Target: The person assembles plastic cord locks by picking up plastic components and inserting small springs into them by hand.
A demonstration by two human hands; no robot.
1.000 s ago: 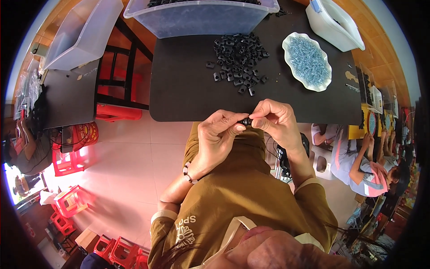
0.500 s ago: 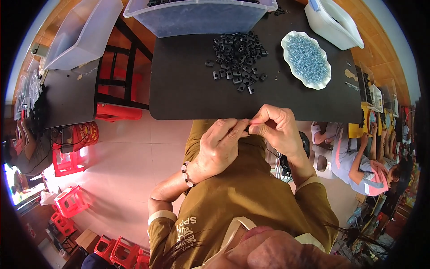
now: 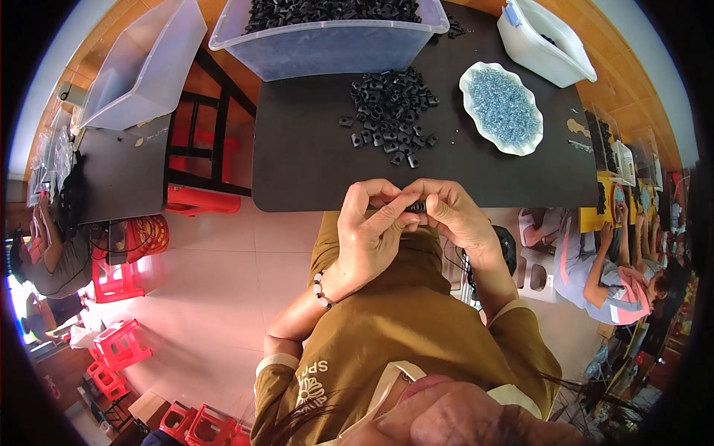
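Pinched between the fingertips of both your hands is one small black part (image 3: 415,207), held just above the near edge of the black table (image 3: 297,163), in front of your chest. Your left hand (image 3: 368,230) closes on it from the left with thumb and forefinger; your right hand (image 3: 454,215) closes on it from the right in the same way. Only a sliver of the part shows between the fingers, so its exact shape cannot be told.

Handling, as a judgement: expect the part to be light, rigid and somewhat slick, probably moulded plastic or rubber. It should tolerate a firm pinch but may pop out sideways if squeezed off-centre. Take hold across its opposite flat sides with the finger pads, not the nails.

Pose: both wrists are bent inward, knuckles raised, remaining fingers curled under. Both forearms rise from below the grip, elbows kept near the body. A bead bracelet (image 3: 320,288) sits on the left wrist.

Beyond the grip, farther across the table, lies a loose pile of black parts (image 3: 390,119). To the right of that pile stands a scalloped white dish of small bluish pieces (image 3: 502,108). Farther still is a clear bin of black parts (image 3: 327,41).
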